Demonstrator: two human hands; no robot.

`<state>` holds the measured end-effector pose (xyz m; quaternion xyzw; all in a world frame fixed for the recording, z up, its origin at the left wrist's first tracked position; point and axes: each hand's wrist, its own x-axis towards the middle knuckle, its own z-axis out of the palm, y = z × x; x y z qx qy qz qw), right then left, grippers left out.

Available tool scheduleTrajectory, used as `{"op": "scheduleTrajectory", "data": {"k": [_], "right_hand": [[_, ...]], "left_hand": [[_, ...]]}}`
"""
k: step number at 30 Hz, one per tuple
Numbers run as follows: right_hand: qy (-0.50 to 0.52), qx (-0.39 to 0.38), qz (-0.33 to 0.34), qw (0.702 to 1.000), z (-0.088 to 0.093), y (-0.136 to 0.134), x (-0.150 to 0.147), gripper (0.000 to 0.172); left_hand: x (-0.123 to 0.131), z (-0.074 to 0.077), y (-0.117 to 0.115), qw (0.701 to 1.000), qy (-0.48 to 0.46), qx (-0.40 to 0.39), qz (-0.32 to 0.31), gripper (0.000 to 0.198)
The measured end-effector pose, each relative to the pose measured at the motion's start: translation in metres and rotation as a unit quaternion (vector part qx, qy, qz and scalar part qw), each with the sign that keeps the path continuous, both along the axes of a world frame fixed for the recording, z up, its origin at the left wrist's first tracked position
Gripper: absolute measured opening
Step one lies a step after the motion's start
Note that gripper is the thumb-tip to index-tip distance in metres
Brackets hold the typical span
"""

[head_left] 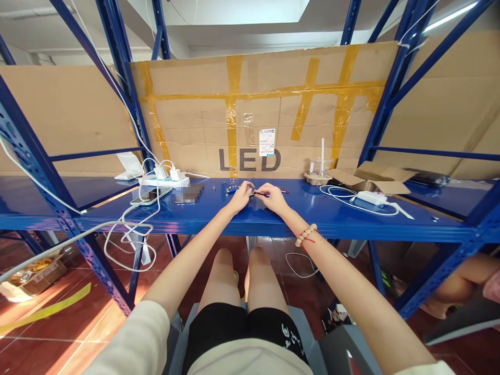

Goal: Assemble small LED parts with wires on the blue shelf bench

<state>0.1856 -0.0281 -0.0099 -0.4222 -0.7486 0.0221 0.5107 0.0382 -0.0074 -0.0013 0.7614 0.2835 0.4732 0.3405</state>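
Observation:
My left hand and my right hand rest close together on the blue metal shelf. Both have their fingers curled in a pinch. My right hand holds a thin pen-like tool with a red end that lies across the shelf. My left hand pinches something small at the tool's tip; it is too small to name. Several tiny metal parts lie scattered just left of and behind my left hand. A bead bracelet sits on my right wrist.
A phone on a white cable, a white power strip with chargers, a plastic cup with a straw, an open cardboard box and a white adapter stand on the shelf. Taped cardboard marked LED backs it. Another person's arm shows low right.

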Motion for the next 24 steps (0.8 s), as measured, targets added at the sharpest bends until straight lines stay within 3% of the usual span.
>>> {"op": "scheduleTrajectory", "data": {"k": [10,18,24], "right_hand": [[-0.007,0.001,-0.014,1.0,0.0019,-0.0047,0.0003,0.011],[-0.007,-0.002,-0.015,1.0,0.001,-0.0047,0.0002,0.018],[-0.01,0.004,-0.014,1.0,0.0013,-0.0042,-0.002,0.014]], "left_hand": [[-0.001,0.0016,-0.0043,0.996,0.043,0.068,0.027,0.009],[-0.0009,0.0014,-0.0017,0.996,0.057,0.073,0.021,0.008],[-0.0007,0.0021,-0.0007,0.995,0.047,0.053,0.065,0.016]]}}
